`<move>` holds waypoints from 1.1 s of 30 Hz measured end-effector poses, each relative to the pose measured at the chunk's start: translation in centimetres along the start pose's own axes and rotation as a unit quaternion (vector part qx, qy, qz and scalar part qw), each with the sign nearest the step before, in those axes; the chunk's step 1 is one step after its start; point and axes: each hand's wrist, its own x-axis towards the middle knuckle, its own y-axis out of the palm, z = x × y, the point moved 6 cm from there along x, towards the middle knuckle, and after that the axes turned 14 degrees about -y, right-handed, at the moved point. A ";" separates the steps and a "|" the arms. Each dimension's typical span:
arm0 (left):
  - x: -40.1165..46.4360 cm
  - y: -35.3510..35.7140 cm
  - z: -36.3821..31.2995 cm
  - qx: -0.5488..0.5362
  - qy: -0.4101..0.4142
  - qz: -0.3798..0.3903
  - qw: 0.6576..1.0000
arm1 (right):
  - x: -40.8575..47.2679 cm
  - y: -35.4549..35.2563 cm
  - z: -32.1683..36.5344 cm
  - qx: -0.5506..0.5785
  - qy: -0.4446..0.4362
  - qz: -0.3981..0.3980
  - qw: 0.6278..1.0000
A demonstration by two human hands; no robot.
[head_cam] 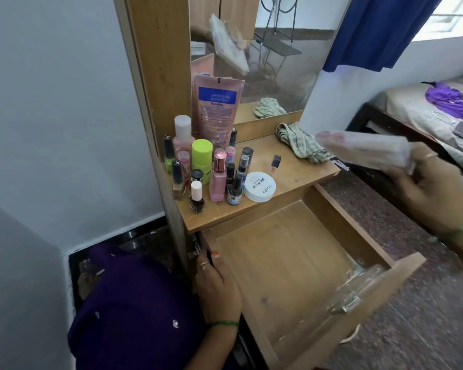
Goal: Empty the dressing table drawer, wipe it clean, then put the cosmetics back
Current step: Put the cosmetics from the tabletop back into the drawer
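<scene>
The wooden drawer (292,263) of the dressing table is pulled out, and nothing lies on its bare bottom. My left hand (214,281) grips its left side wall. My right hand (428,188) holds a flat, clear, blurred packet (364,148) in the air above the table's right edge. Several cosmetics stand on the table top (300,172): a pink Vaseline tube (217,108), a lime green jar (201,156), a pink perfume bottle (217,177), nail polish bottles (197,196) and a white round nail polish remover tub (259,186). A small bottle (275,162) lies alone.
A striped green cloth (300,142) lies crumpled at the back right of the table top. The mirror (265,57) stands behind it. A bed (425,121) with a purple garment and a phone is to the right. A blue curtain (380,30) hangs above.
</scene>
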 end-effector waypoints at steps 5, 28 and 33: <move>-0.1 0.0 -0.1 0.002 -0.002 0.010 1.000 | -4.6 0.5 -2.5 0.097 0.037 0.215 0.971; -0.6 -0.2 0.0 0.013 -0.025 0.033 0.999 | -10.7 16.0 -1.2 -0.103 -0.113 0.447 0.881; -0.6 -0.2 0.0 0.009 -0.029 0.031 0.999 | -11.2 16.7 -1.4 -0.146 -0.126 0.486 0.853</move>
